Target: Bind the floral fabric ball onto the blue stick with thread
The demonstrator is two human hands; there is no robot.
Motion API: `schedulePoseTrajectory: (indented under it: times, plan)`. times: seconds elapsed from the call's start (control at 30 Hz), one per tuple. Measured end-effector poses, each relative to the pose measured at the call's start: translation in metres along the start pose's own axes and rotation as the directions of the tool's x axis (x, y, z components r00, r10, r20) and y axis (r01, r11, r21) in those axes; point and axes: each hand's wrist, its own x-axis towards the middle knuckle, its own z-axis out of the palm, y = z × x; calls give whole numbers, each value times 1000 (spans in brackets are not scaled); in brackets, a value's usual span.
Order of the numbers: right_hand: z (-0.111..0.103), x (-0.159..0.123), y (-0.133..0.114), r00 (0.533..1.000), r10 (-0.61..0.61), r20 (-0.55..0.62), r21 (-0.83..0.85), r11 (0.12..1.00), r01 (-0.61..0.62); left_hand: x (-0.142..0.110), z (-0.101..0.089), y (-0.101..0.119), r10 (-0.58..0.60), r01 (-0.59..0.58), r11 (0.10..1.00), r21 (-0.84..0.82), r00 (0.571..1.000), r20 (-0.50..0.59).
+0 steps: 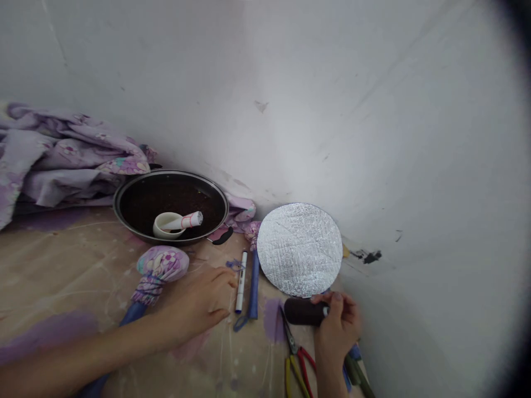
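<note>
My right hand (338,326) is closed round the end of a dark cylindrical roll (303,312) lying on the surface, just below a round silver foil disc (299,249) that leans against the wall. My left hand (199,303) rests palm down with its fingers loosely curled. It holds nothing, and its fingertips sit beside a white marker pen (241,281) and a blue strip (254,284). Left of that hand lies a flower made of purple patterned cloth (160,271) on a blue stem.
A dark wok (171,205) stands at the back with a white tape roll (166,225) and a rolled white paper (185,221) inside. Crumpled purple cloth (62,160) is heaped at the far left. Red and yellow pliers (296,362) lie near my right wrist. The white wall runs close behind.
</note>
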Motion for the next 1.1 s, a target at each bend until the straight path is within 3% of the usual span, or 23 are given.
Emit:
schedulePoseTrajectory:
  times: [0.1,0.17,0.3,0.37,0.5,0.6,0.67,0.77,0.87,0.97,1.1]
  plan:
    - [13,-18,-26,987,121,104,150,979,-136,-5,4,13,-104,107,993,-42,992,67]
    - [26,-33,-40,951,211,227,199,946,-258,-5,11,17,-170,198,959,-201,974,148]
    - [53,-67,-52,850,352,391,216,863,-457,-7,30,14,-290,465,678,-569,881,374]
    - [64,-81,-51,794,419,441,207,813,-545,-10,37,13,-323,537,592,-602,842,433]
    - [78,-103,-47,701,508,500,201,719,-665,-19,34,17,-323,580,545,-606,812,486]
    - [81,-112,-45,693,520,499,211,703,-679,-24,28,19,-283,524,669,-527,836,471]
    - [81,-113,-44,704,518,485,234,699,-676,-28,28,17,-287,529,659,-535,834,471]
    - [76,-105,-39,742,504,442,300,697,-651,-33,32,11,-285,628,409,-662,777,561]
    - [69,-97,-34,789,480,383,358,711,-606,-37,34,5,-270,640,207,-740,765,585]
    - [60,-99,-29,806,474,356,373,718,-587,-38,31,1,-297,614,94,-784,769,566]
    - [43,-116,-21,786,475,396,343,717,-607,-36,24,2,-337,592,36,-805,766,548]
